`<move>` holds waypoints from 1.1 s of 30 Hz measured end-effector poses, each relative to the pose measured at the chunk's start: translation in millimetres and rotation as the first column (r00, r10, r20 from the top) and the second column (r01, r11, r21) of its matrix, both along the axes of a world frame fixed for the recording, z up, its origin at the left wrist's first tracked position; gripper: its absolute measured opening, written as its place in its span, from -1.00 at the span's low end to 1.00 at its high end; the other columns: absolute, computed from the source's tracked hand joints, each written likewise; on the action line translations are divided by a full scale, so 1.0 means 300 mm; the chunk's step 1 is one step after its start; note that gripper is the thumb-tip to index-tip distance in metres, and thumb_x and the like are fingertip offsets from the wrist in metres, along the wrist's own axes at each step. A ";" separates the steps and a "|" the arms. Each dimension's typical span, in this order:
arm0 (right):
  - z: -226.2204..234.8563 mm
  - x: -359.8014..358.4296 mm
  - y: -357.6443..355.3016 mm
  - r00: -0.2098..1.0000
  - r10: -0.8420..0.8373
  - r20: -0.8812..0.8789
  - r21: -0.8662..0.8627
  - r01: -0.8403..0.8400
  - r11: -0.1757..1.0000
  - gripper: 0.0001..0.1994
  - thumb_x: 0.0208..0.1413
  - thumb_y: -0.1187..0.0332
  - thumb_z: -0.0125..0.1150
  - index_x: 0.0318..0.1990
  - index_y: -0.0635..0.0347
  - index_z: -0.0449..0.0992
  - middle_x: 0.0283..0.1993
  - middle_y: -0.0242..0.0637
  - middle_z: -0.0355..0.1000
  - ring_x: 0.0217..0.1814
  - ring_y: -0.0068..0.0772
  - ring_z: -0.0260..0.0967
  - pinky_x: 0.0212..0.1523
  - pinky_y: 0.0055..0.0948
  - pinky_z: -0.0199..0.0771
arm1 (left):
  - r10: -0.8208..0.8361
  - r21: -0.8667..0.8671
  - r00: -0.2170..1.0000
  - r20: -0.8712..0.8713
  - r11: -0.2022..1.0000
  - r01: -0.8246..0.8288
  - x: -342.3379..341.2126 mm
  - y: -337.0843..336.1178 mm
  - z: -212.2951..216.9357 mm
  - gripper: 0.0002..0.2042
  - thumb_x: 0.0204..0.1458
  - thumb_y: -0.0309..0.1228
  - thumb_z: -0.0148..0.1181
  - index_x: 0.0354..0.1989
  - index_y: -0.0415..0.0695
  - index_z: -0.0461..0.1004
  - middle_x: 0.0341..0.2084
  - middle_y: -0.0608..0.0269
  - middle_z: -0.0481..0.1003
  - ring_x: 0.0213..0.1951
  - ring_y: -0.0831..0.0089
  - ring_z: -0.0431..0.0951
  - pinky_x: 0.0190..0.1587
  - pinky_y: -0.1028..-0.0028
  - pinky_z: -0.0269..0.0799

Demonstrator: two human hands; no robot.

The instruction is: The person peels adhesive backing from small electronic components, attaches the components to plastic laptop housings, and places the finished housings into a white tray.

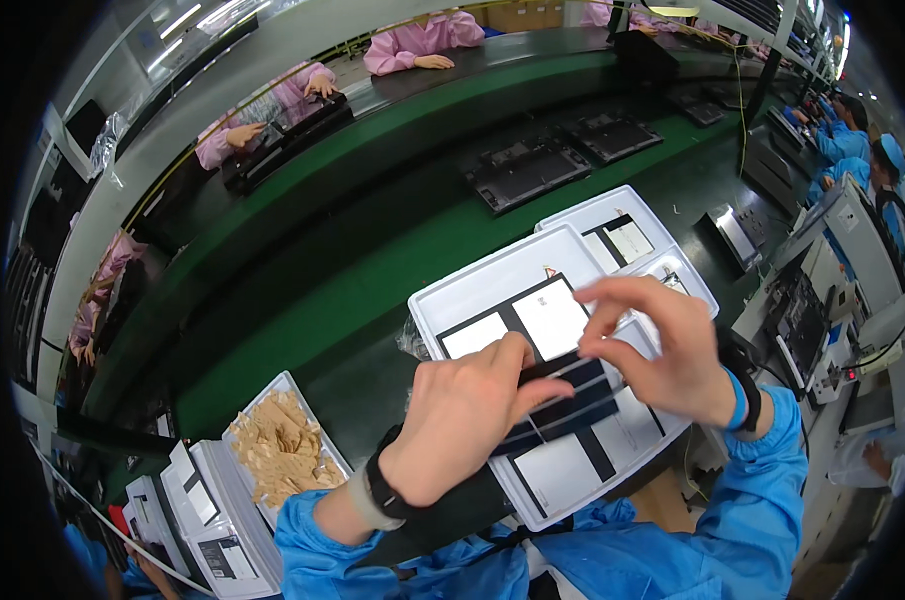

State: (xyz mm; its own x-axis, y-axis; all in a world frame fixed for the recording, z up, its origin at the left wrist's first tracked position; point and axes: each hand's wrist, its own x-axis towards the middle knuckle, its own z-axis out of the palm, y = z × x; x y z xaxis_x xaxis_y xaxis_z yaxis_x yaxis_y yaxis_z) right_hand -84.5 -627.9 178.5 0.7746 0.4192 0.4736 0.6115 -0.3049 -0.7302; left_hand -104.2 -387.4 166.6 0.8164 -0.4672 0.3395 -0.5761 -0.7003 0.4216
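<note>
Above a white plastic tray [442,300], my left hand [464,412] is closed on a dark flat piece with pale stripes [590,398], its thumb lying across the near side. My right hand [677,345] is bent in a pinch at that piece's upper right end; whatever lies between its fingertips is too small to make out. Inside the tray lie several flat black packs with white faces, one white-faced pack [550,318] just beyond my hands. My left hand hides part of the tray and of the striped piece.
Another white tray [582,212] with similar packs adjoins on the far right. To the left stands a bin of crumpled tan paper pieces [284,445], beside stacked white trays [234,500]. Black device housings [527,172] lie along the green conveyor [302,300]. Co-workers in pink [422,45] work across it.
</note>
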 end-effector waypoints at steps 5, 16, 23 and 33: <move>0.153 -0.093 -0.028 0.958 -0.148 0.247 0.151 0.113 0.982 -0.50 -0.01 0.77 0.41 0.15 0.48 0.51 -0.33 -0.17 0.62 -0.26 -0.41 0.60 -0.15 -0.39 0.62 | -0.248 -0.001 0.824 -0.509 0.958 0.288 -0.129 0.111 0.241 -0.35 0.00 0.14 0.53 -0.01 -0.12 0.43 -0.65 0.32 0.52 -0.58 0.19 0.64 -0.50 0.32 0.46; -0.149 0.352 -0.033 0.867 -0.075 -0.492 -0.116 0.020 0.993 -0.58 0.19 0.57 0.40 0.20 0.39 0.52 -0.27 -0.30 0.62 -0.22 -0.54 0.63 -0.16 -0.60 0.60 | -0.117 -0.299 0.908 -0.403 0.954 -0.009 0.033 0.147 0.047 -0.66 0.35 -0.13 0.28 -0.23 -0.21 0.49 -0.72 0.19 0.48 -0.61 0.30 0.54 -0.46 0.41 0.36; -0.182 0.407 -0.032 0.826 -0.048 -0.561 -0.097 -0.008 0.995 -0.56 0.18 0.59 0.42 0.21 0.38 0.51 -0.29 -0.27 0.65 -0.25 -0.54 0.64 -0.18 -0.58 0.60 | -0.135 -0.039 0.890 -0.435 0.991 0.131 0.148 0.157 -0.039 -0.79 0.37 -0.22 0.17 -0.07 -0.09 0.57 -0.55 -0.04 0.55 -0.49 0.06 0.62 -0.36 0.25 0.51; -0.252 0.404 -0.034 0.829 -0.112 -0.548 -0.119 0.055 0.991 -0.52 0.19 0.60 0.44 0.25 0.34 0.46 -0.28 -0.26 0.64 -0.26 -0.53 0.63 -0.21 -0.56 0.62 | -0.063 -0.004 0.979 0.193 0.998 0.065 0.179 0.025 -0.355 -0.63 0.20 -0.18 0.37 0.00 -0.21 0.57 -0.55 0.21 0.52 -0.51 0.27 0.58 -0.44 0.31 0.47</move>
